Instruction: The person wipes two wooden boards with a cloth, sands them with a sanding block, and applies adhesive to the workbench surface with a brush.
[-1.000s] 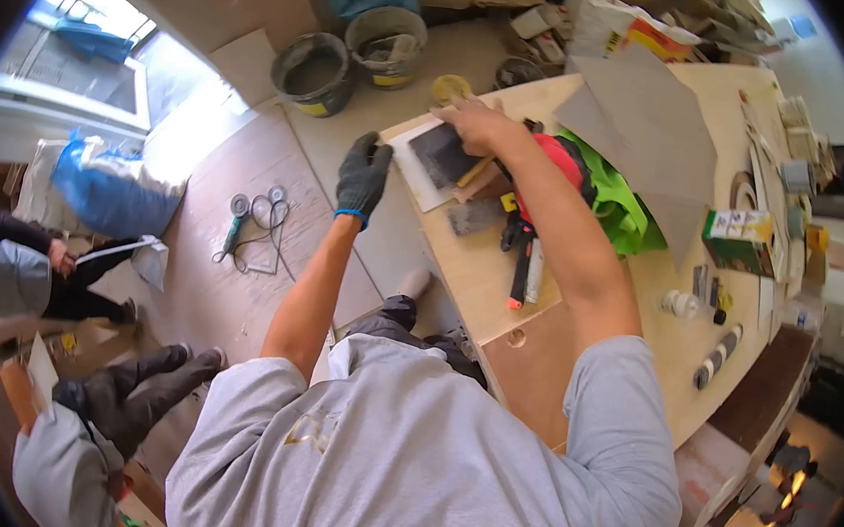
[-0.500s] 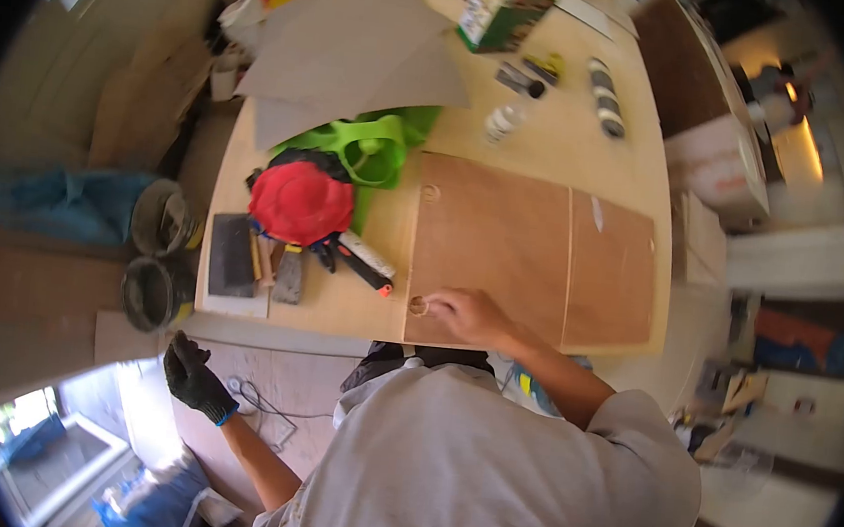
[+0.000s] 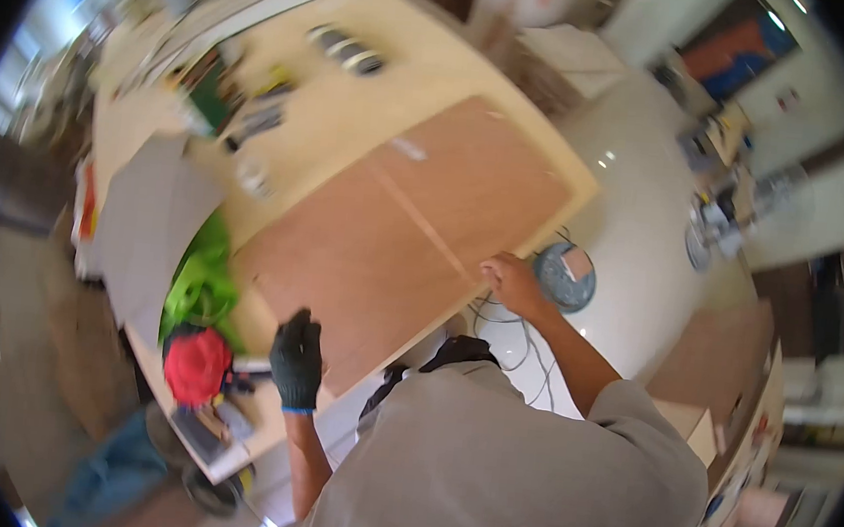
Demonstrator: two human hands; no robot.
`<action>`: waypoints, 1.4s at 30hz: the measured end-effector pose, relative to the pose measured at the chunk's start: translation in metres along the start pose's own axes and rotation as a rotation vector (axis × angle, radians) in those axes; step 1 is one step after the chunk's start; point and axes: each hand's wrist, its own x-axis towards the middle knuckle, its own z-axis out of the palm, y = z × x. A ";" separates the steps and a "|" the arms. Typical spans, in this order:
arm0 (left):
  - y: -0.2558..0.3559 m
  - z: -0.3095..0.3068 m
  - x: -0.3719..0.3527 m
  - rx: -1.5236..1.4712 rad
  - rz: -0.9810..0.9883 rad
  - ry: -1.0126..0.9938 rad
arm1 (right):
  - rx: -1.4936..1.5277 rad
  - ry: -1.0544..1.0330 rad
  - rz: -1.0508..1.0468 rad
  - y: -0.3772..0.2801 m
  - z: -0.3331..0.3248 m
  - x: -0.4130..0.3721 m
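My left hand (image 3: 295,358), in a dark knitted glove with a blue cuff, is over the near left corner of a brown wooden panel (image 3: 371,269). Its fingers are loosely bent and slightly apart, with nothing seen in them. My bare right hand (image 3: 513,283) is closed at the panel's near edge, close to where a pale strip (image 3: 423,226) crossing the panel ends. Whatever its fingers hold, if anything, is hidden. The panel lies flat on a pale worktable (image 3: 414,67).
Left of the panel are a red cloth-like item (image 3: 197,366), bright green pieces (image 3: 205,275) and grey sheets (image 3: 149,225). A striped roll (image 3: 345,49) and small tools lie farther back. On the floor at right, cables run near a round blue-grey object (image 3: 565,276).
The view has swung round, and the table now appears slanted. My right hand has moved from the panel's left corner hole along its near edge. My left hand has come over the panel.
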 end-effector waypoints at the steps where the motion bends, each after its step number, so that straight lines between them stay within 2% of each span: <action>1: 0.009 0.017 -0.006 0.018 0.028 -0.044 | 0.011 0.048 0.035 0.009 -0.004 -0.008; 2: 0.014 0.032 -0.013 0.037 0.052 -0.085 | 0.021 0.093 0.066 0.015 -0.008 -0.017; 5: 0.019 0.074 -0.025 0.081 0.157 -0.181 | 0.061 -0.091 0.197 0.039 -0.025 -0.044; 8: 0.028 0.102 -0.022 0.025 -0.081 -0.320 | 0.064 -0.247 0.271 0.068 -0.044 -0.076; 9: 0.043 0.109 -0.016 0.058 -0.097 -0.307 | 0.086 -0.274 0.365 0.085 -0.042 -0.092; 10: 0.041 0.119 -0.012 0.077 -0.079 -0.305 | 0.126 -0.251 0.420 0.103 -0.041 -0.108; 12: 0.077 0.131 0.000 -0.111 -0.320 -0.269 | 0.197 -0.189 0.544 0.147 -0.034 -0.154; 13: 0.098 0.138 0.007 -0.170 -0.378 -0.284 | 0.150 -0.223 0.597 0.180 -0.023 -0.188; 14: 0.119 0.146 0.014 -0.129 -0.376 -0.300 | 0.105 -0.258 0.653 0.217 -0.011 -0.229; 16: 0.132 0.168 0.022 -0.042 -0.202 -0.350 | -0.151 -0.476 0.765 0.276 -0.001 -0.309; 18: 0.178 0.179 0.027 -0.137 -0.134 -0.476 | -0.131 -0.423 1.147 0.298 -0.002 -0.375; 20: 0.215 0.202 0.023 -0.242 -0.067 -0.625 | -0.197 -0.417 1.143 0.308 -0.006 -0.428; 22: 0.222 0.243 0.012 -0.276 -0.006 -0.878 | -0.215 -0.050 1.341 0.265 -0.034 -0.442; 24: 0.214 0.302 -0.015 -0.217 0.104 -1.102 | 0.215 0.633 1.409 0.229 -0.025 -0.450; 25: 0.193 0.340 -0.045 -0.231 0.316 -1.077 | -0.580 0.224 1.260 0.224 0.015 -0.480; 26: 0.191 0.364 -0.058 -0.195 0.434 -1.069 | -0.409 0.023 1.331 0.209 0.052 -0.505; 27: 0.191 0.387 -0.070 -0.163 0.552 -1.052 | 0.243 0.251 1.489 0.195 0.120 -0.550; 28: 0.211 0.395 -0.083 -0.088 0.575 -1.120 | 0.547 -0.101 1.642 0.164 0.152 -0.575; 29: 0.225 0.404 -0.087 -0.053 0.431 -1.297 | 0.334 -0.372 1.745 0.112 0.160 -0.576; 30: 0.249 0.413 -0.085 -0.052 0.991 -1.255 | 0.527 -0.503 1.849 0.072 0.163 -0.587; 32: 0.284 0.450 -0.105 -0.004 1.071 -1.348 | 0.901 -0.771 1.964 0.035 0.166 -0.613; 33: 0.287 0.469 -0.125 0.001 1.097 -1.394 | 1.037 -0.663 2.064 0.029 0.160 -0.625; 35: 0.287 0.507 -0.160 0.044 1.151 -1.450 | 1.286 0.044 2.307 0.040 0.126 -0.642; 36: 0.284 0.514 -0.167 0.082 1.138 -1.467 | 1.308 0.220 2.316 0.050 0.126 -0.665; 38: 0.295 0.545 -0.185 0.110 1.152 -1.440 | 1.150 0.179 2.193 0.089 0.137 -0.725; 39: 0.300 0.570 -0.190 0.140 1.246 -1.348 | 0.993 0.210 2.139 0.120 0.097 -0.721; 41: 0.308 0.598 -0.177 0.213 1.429 -1.246 | -0.200 0.126 1.344 0.189 0.117 -0.785; 42: 0.342 0.611 -0.175 0.347 1.266 -1.391 | 0.103 -0.101 1.652 0.229 0.053 -0.773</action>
